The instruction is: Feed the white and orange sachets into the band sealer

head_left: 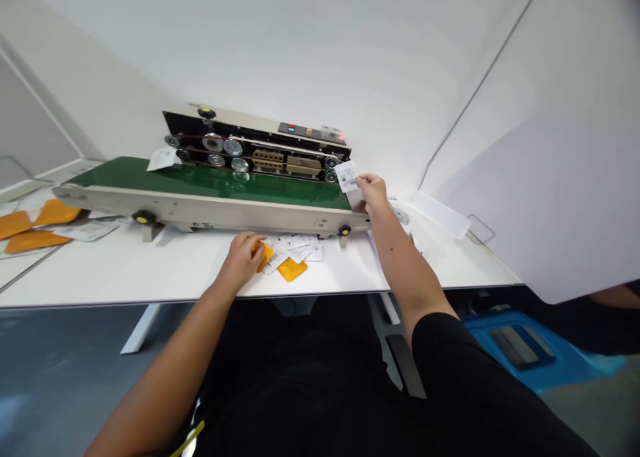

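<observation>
A band sealing machine (280,140) with a green conveyor belt (200,180) stands on the white table. My right hand (374,190) pinches a small white printed sachet (346,176) by its edge, at the machine's right end beside the rollers. On the table before the conveyor, my left hand (243,260) has its fingers closed on an orange sachet (265,256). Several white printed sachets (300,244) and another orange sachet (293,269) lie just right of it. Farther along the belt, a white sachet (163,158) sits at the left end of the rollers.
Orange sachets (37,240) and white sachets (90,230) are heaped at the table's left. A clear plastic tray (440,212) stands at the right. Below, a blue stool (535,350) is near another person's arm (617,297). Black knobs (144,217) stick out from the conveyor's front.
</observation>
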